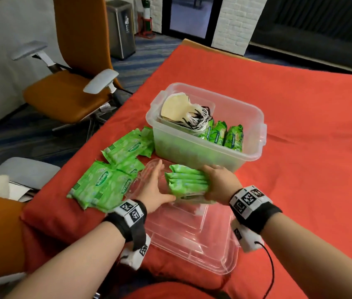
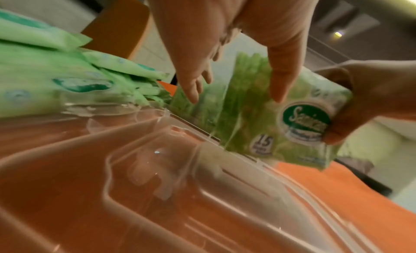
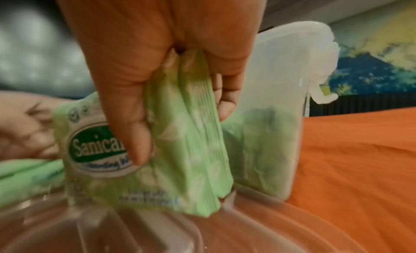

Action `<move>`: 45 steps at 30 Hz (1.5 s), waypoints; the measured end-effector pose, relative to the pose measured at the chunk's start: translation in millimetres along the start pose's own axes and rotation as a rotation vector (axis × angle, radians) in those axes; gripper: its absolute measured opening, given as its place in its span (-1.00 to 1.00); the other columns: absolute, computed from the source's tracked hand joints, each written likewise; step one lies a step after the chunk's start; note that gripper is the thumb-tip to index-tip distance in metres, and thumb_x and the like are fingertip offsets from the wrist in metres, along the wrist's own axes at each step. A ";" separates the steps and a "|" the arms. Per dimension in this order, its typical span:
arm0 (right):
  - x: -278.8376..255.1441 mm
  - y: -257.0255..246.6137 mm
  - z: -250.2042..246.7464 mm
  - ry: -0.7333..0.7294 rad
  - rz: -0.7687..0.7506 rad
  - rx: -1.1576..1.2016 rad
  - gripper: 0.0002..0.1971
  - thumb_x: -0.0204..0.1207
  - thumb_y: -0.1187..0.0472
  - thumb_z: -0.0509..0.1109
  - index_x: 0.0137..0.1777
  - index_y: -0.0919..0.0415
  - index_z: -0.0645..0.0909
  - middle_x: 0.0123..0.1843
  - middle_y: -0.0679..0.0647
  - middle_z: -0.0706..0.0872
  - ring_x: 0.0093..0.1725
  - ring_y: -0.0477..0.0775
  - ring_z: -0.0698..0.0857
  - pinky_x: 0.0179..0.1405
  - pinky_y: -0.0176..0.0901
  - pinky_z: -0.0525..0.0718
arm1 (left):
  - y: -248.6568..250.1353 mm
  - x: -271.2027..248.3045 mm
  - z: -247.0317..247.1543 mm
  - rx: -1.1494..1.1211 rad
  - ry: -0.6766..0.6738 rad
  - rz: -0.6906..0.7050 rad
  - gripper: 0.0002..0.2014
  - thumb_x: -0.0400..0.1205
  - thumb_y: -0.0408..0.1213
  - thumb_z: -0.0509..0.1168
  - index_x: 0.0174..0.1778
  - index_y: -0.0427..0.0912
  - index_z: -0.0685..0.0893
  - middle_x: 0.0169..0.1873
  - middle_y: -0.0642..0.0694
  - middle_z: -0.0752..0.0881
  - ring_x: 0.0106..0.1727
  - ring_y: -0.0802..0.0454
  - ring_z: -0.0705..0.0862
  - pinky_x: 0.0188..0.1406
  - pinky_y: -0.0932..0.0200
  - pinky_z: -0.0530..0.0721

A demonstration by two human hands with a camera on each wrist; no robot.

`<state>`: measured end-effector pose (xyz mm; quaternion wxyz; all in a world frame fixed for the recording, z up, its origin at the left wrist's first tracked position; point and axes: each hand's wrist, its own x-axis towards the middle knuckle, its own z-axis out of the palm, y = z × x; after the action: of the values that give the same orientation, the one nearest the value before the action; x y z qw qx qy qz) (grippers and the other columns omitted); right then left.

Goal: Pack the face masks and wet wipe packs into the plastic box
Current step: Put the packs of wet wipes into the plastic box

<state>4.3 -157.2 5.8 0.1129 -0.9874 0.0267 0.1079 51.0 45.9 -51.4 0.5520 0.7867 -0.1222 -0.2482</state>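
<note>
My right hand (image 1: 219, 182) grips a stack of several green wet wipe packs (image 1: 187, 182) standing on edge over the far end of the clear lid (image 1: 192, 240). In the right wrist view its thumb and fingers (image 3: 139, 132) curl round the stack (image 3: 191, 159). With straight fingers, my left hand (image 1: 152, 186) rests against the stack's left end; its thumb (image 2: 279, 82) touches a pack (image 2: 247, 125). Just behind stands the clear plastic box (image 1: 254, 134), holding face masks (image 1: 177, 106) at its back left and upright green packs (image 1: 224, 134) at its right.
Several loose wet wipe packs (image 1: 108, 180) lie on the red cloth (image 1: 311, 147) left of the lid and the box. An orange office chair (image 1: 69, 91) stands off the table's left edge. The cloth to the right of the box is bare.
</note>
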 end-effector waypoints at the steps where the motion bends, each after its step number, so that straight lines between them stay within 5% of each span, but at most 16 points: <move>1: -2.6 5.8 8.9 0.013 -0.004 -0.006 -0.28 0.18 0.16 0.53 0.41 0.05 0.46 0.16 0.13 0.62 0.18 0.24 0.60 0.07 -0.04 0.62 | 2.7 1.1 7.7 0.050 -0.037 0.018 0.14 0.34 -0.47 0.56 0.64 -0.05 -0.11 0.61 0.02 0.16 0.53 0.22 0.17 0.44 0.37 0.13; 4: -11.2 21.5 40.3 0.066 -0.006 0.197 -0.24 0.17 0.22 0.56 0.44 0.08 0.46 0.17 0.16 0.63 0.18 0.24 0.60 0.14 -0.17 0.50 | 9.5 7.8 29.8 0.017 -0.084 0.031 0.07 0.40 -0.40 0.53 0.65 -0.05 -0.08 0.59 0.04 0.17 0.48 0.26 0.19 0.33 0.45 0.17; 10: -30.5 40.2 72.9 0.284 0.117 0.769 -0.09 0.04 0.32 0.71 0.45 0.12 0.41 0.15 -0.03 0.66 0.09 -0.05 0.67 0.09 -0.57 0.48 | 20.6 14.9 57.3 -0.127 0.213 -0.002 -0.43 0.61 -0.24 0.33 0.53 0.00 0.31 0.27 0.08 0.42 0.30 0.22 0.33 0.28 0.29 0.24; 14: -32.0 39.3 93.0 0.210 0.213 1.058 -0.02 -0.03 0.41 0.72 0.43 0.13 0.35 0.21 0.09 0.67 0.17 0.06 0.67 0.25 -0.14 0.61 | 21.0 16.1 63.4 -0.128 0.298 -0.056 -0.52 0.66 -0.20 0.25 0.51 -0.04 0.34 0.20 0.02 0.43 0.23 0.15 0.38 0.18 0.29 0.26; 16: -29.2 37.9 95.3 0.207 0.224 1.127 -0.04 -0.03 0.54 0.65 0.40 0.17 0.34 0.17 0.12 0.66 0.12 0.09 0.67 0.16 -0.21 0.64 | 20.5 18.0 62.9 -0.119 0.303 -0.115 -0.53 0.66 -0.16 0.26 0.50 -0.06 0.36 0.20 -0.01 0.44 0.24 0.11 0.40 0.19 0.27 0.29; 19: -24.5 38.9 92.4 0.179 0.242 1.144 -0.05 -0.06 0.53 0.62 0.41 0.18 0.36 0.08 0.02 0.67 0.03 0.00 0.67 0.08 -0.28 0.66 | 21.8 19.8 60.5 -0.095 0.280 -0.181 -0.59 0.64 -0.13 0.29 0.39 -0.14 0.50 0.15 -0.02 0.56 0.17 -0.02 0.54 0.09 0.25 0.38; 23: -22.1 40.0 88.5 0.160 0.209 1.082 -0.16 -0.02 0.58 0.60 0.28 0.07 0.44 0.02 -0.04 0.68 0.04 -0.01 0.68 0.11 -0.13 0.66 | 31.2 20.1 60.4 -0.133 0.209 -0.263 -0.53 0.67 -0.07 0.22 0.49 -0.03 0.32 0.31 -0.17 0.49 0.40 -0.08 0.44 0.25 0.13 0.34; 27: -27.1 35.9 83.0 0.203 0.153 1.051 -0.29 0.02 0.65 0.58 0.14 0.13 0.49 -0.09 -0.16 0.68 -0.20 -0.46 0.66 -0.13 -0.54 0.60 | 30.7 17.8 58.5 -0.088 0.210 -0.223 -0.62 0.70 -0.09 0.15 0.44 -0.06 0.41 0.33 -0.19 0.53 0.36 -0.15 0.48 0.20 0.12 0.36; 31: -29.6 32.4 84.9 0.253 0.106 1.067 -0.32 -0.02 0.58 0.65 0.06 0.12 0.50 -0.08 -0.05 0.71 -0.20 -0.37 0.68 -0.11 -0.50 0.61 | 27.3 13.2 56.6 -0.101 0.293 -0.114 -0.81 0.72 -0.18 0.10 0.19 -0.07 0.53 -0.11 -0.01 0.58 -0.04 0.00 0.50 -0.02 0.21 0.30; 34: -28.9 29.2 85.9 0.217 0.089 0.969 -0.36 -0.02 0.41 0.68 0.05 0.15 0.48 -0.09 -0.02 0.71 -0.15 -0.14 0.69 -0.11 -0.50 0.59 | 23.2 9.0 56.1 -0.078 0.321 -0.133 -0.71 0.74 -0.17 0.04 0.22 -0.20 0.58 -0.01 0.05 0.59 0.12 -0.04 0.49 0.00 0.25 0.22; 35: -29.1 28.5 88.3 0.194 0.088 0.953 -0.38 0.01 0.42 0.68 0.04 0.17 0.46 -0.09 0.00 0.72 -0.13 -0.06 0.70 -0.09 -0.43 0.61 | 20.3 7.7 56.4 -0.061 0.318 -0.146 -0.74 0.74 -0.18 0.02 0.02 -0.13 0.61 -0.06 0.05 0.57 0.10 -0.03 0.46 -0.07 0.27 0.20; 37: -29.3 28.0 94.3 0.167 0.087 0.942 -0.39 0.06 0.43 0.67 0.03 0.19 0.41 -0.07 0.03 0.73 -0.10 0.03 0.72 -0.07 -0.30 0.65 | 19.7 4.7 58.5 -0.028 0.328 -0.167 -0.69 0.75 -0.20 0.02 -0.34 0.10 0.36 -0.32 0.19 0.35 -0.17 0.07 0.38 -0.29 0.21 0.21; 40: -26.5 27.6 96.9 0.168 0.100 0.904 -0.37 0.06 0.40 0.68 0.02 0.15 0.37 -0.07 -0.06 0.70 -0.07 0.01 0.71 -0.14 -0.50 0.57 | 17.3 5.7 59.5 -0.003 0.370 -0.151 -0.69 0.74 -0.22 0.04 -0.37 -0.03 0.39 -0.38 0.07 0.35 -0.35 0.16 0.34 -0.37 0.10 0.17; 42: -26.6 26.2 93.6 0.164 0.094 0.899 -0.32 0.03 0.30 0.69 0.06 0.12 0.35 -0.06 -0.09 0.68 -0.04 0.00 0.69 -0.09 -0.44 0.56 | 14.4 7.6 60.8 0.013 0.401 -0.139 -0.69 0.73 -0.24 0.05 -0.25 -0.31 0.51 -0.31 -0.15 0.44 -0.24 -0.04 0.39 -0.36 0.08 0.07; 45: -31.6 26.3 90.6 0.175 0.075 0.923 -0.06 -0.01 0.23 0.73 0.36 0.06 0.29 0.05 -0.05 0.68 0.04 -0.03 0.70 0.12 -0.28 0.61 | 9.8 9.4 62.4 0.006 0.421 -0.110 -0.69 0.72 -0.28 0.06 -0.32 -0.29 0.49 -0.36 -0.13 0.43 -0.22 -0.03 0.36 -0.30 0.13 0.13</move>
<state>-47.3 -161.1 -79.2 0.5334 -0.8377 0.1171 0.0053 27.0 -12.4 -61.4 0.5487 0.8282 0.0381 -0.1076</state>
